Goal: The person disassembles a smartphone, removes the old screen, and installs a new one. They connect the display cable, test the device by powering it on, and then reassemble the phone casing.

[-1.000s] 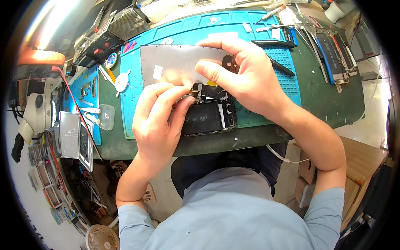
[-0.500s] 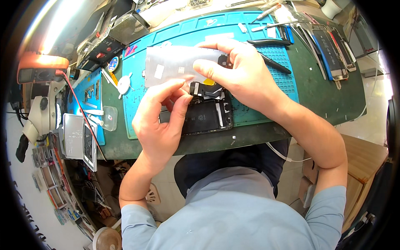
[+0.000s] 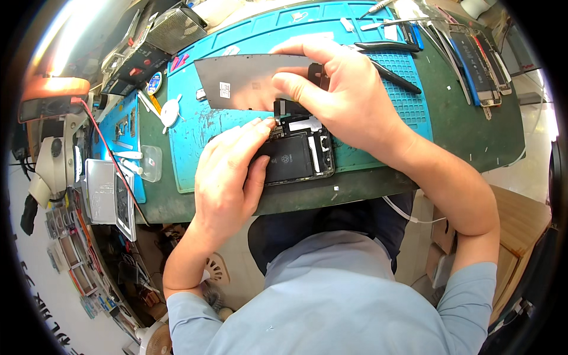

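Note:
An opened phone (image 3: 287,157) lies on the near part of the blue mat, its black battery and metal brackets bare. My right hand (image 3: 355,97) pinches the display panel (image 3: 231,83) at its right end, thumb on the grey back, and holds it tilted above the phone's far edge. A black flex cable (image 3: 284,109) runs between panel and phone. My left hand (image 3: 228,168) lies over the phone's left part, fingers stretched out and thumb apart on the battery side. Its fingertips touch the board beside the cable's lower end; the exact contact is hidden.
Black-handled pliers (image 3: 393,77) lie on the blue mat (image 3: 183,154) at the right. Farther right are tweezers (image 3: 452,62) and opened phone parts (image 3: 479,59). On the left stand a small clear box (image 3: 151,163), a round white piece (image 3: 170,112) and a multimeter (image 3: 50,106).
The display panel has tipped up more steeply. My left hand has gone from pinching near the cable to lying with stretched fingers on the phone. The view has shifted slightly.

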A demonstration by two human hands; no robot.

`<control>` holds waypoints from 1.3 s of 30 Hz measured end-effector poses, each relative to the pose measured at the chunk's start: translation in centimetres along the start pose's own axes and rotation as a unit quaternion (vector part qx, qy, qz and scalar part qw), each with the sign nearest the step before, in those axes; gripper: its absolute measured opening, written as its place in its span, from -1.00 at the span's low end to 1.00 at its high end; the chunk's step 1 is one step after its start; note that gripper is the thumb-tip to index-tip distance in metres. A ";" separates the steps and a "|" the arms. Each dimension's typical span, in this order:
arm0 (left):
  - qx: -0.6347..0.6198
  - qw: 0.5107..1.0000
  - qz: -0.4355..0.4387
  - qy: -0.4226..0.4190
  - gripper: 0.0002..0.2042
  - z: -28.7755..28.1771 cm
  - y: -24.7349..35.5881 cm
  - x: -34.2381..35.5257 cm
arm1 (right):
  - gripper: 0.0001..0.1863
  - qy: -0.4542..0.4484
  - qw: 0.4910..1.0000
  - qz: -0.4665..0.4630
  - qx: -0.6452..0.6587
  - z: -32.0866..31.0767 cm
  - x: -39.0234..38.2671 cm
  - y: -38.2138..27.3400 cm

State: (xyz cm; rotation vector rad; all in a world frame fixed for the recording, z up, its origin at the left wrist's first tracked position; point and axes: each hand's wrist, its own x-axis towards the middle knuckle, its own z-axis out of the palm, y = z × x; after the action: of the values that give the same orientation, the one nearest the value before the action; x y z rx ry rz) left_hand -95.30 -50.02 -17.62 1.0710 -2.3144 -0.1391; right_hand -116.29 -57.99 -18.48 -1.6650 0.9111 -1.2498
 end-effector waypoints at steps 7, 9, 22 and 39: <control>0.014 0.999 0.020 -0.033 -0.51 -0.2 -0.4 0.0 | -0.82 -0.010 0.986 -0.131 -0.098 0.6 -0.2 0.3; 0.014 0.999 0.016 -0.038 -0.51 -0.2 -0.5 -0.2 | -0.81 -0.012 0.984 -0.141 -0.104 0.6 -0.2 0.4; -0.018 1.000 0.013 -0.021 -0.50 0.1 -0.8 -0.5 | -0.86 -0.013 0.983 -0.150 -0.101 0.7 -0.3 0.4; 0.012 0.999 0.027 -0.029 -0.49 0.4 -0.8 -0.3 | -0.86 0.006 0.977 -0.173 -0.120 0.8 -0.4 1.1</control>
State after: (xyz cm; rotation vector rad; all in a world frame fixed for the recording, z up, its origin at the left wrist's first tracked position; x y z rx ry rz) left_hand -94.81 -50.45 -18.31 1.0271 -2.3994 -0.1236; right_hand -115.64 -57.91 -19.75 -2.0779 0.8268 -1.4222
